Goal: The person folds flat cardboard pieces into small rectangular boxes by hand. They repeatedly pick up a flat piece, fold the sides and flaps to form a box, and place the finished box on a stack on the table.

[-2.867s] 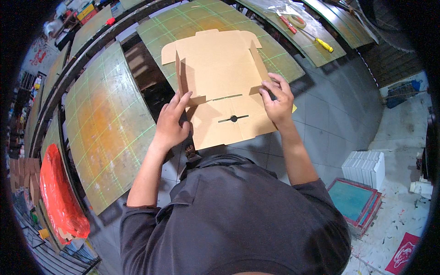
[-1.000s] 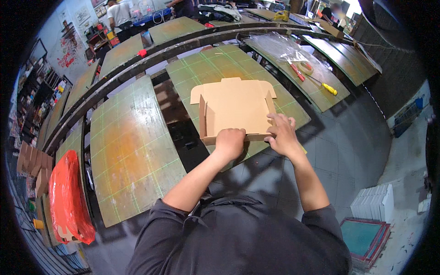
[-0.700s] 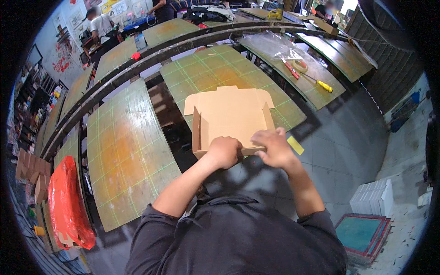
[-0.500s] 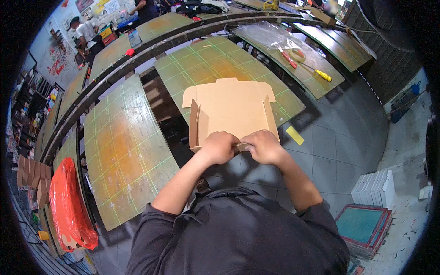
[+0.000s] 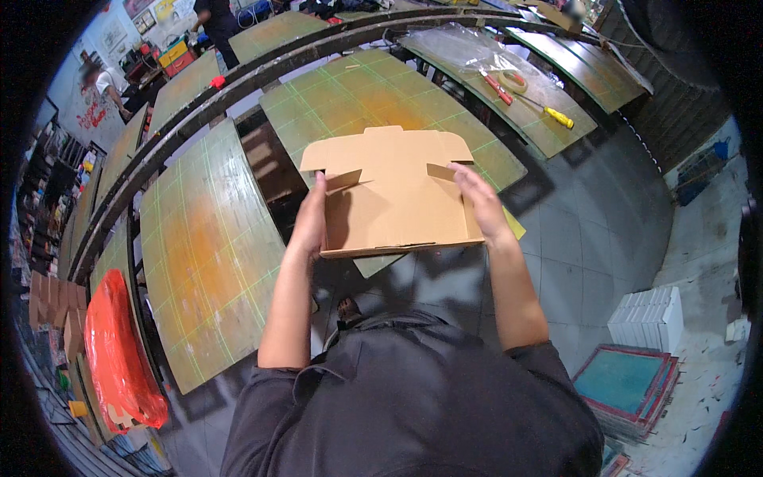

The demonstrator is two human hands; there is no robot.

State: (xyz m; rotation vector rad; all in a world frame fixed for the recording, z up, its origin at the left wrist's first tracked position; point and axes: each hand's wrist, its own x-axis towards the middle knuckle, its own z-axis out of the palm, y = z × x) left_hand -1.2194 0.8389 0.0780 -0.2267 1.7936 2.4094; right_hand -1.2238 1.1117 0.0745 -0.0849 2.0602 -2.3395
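Note:
A brown cardboard box is held up in front of me, partly folded, with its lid standing open on the far side. My left hand lies against its left wall, fingers pointing away from me. My right hand presses on the right wall in the same way. Two small side flaps, a left flap and a right flap, turn inward above the box floor. The near wall stands folded up between my wrists. Part of each hand's fingers is hidden behind the walls.
Green-lined boards stand on rails around me. A yellow-handled screwdriver, a red-handled tool and clear plastic lie at far right. A red plastic bag is at left; framed screens and white stacked pieces at right. Other people stand far left.
Both hands have left the middle of the near wall and moved apart to the box's two sides. The side flaps now fold inward. The people at far left have shifted.

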